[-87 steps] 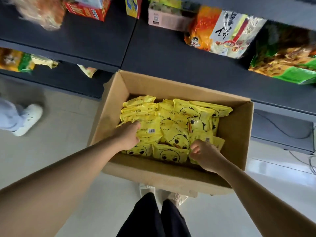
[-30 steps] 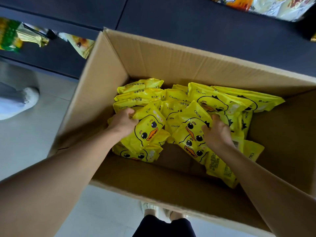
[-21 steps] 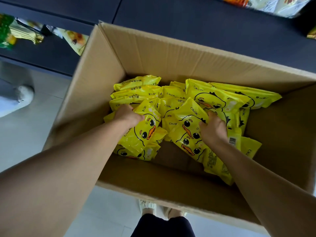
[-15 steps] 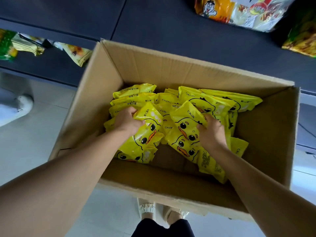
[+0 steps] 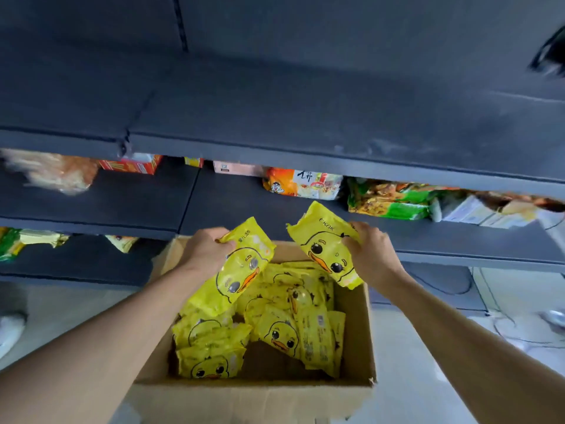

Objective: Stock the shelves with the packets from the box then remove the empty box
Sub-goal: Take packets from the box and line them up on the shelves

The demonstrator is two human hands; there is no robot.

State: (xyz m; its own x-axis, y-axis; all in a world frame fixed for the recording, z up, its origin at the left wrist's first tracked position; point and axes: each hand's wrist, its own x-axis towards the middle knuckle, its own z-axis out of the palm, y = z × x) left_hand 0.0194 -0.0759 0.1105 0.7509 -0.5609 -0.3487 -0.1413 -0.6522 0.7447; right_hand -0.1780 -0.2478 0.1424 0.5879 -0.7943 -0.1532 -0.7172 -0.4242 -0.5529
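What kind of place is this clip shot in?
Most likely a small shop or a mock-up of one: dark tiered shelves carrying snack bags, and a carton of identical yellow packets on the floor for restocking.

text: "ckak" | on: yellow duck packet (image 5: 327, 246) | other print: unreadable

blurred bag (image 5: 52, 174), dark object (image 5: 548, 56) cut off

Glossy plastic packets (image 5: 276, 328), matt cardboard box (image 5: 253, 399), matt dark shelves (image 5: 305, 123).
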